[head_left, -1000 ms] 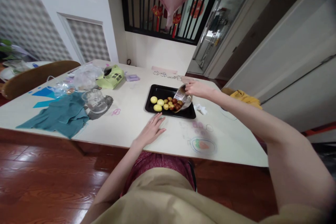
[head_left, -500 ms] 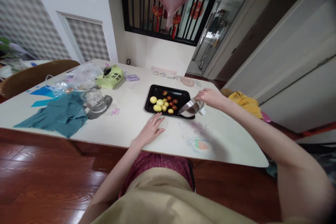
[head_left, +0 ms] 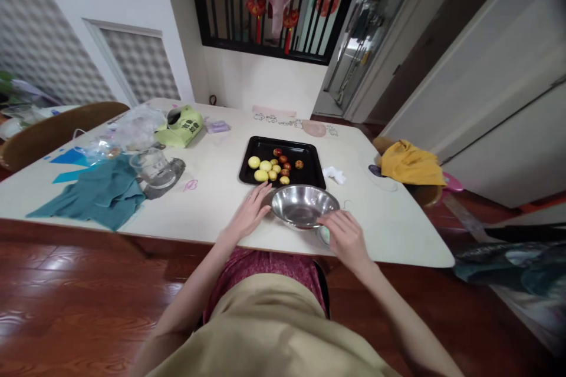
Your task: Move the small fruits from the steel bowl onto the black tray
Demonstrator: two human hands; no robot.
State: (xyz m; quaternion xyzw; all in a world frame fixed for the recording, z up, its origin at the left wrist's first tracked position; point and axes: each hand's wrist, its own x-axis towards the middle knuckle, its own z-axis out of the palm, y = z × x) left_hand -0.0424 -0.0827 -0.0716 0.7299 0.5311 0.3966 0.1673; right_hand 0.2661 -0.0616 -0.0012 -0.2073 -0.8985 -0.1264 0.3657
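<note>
A shiny metal bowl with nothing visible inside is near the table's front edge. My right hand grips its rim on the right side, fingers closed. My left hand is just left of the bowl, fingers stretched out, close to the front edge of a black tray. Several yellow fruits and reddish-brown jujubes lie in the tray, mostly in its left and middle part.
On the left of the white table are a teal cloth, a clear glass container, a green tissue pack and clear plastic bags. A crumpled white tissue lies right of the tray. Yellow fabric hangs over a chair on the right.
The bowl was tipped over the tray's right end; my right hand has brought it level and toward me, in front of the tray. A jujube now sits farther right in the tray.
</note>
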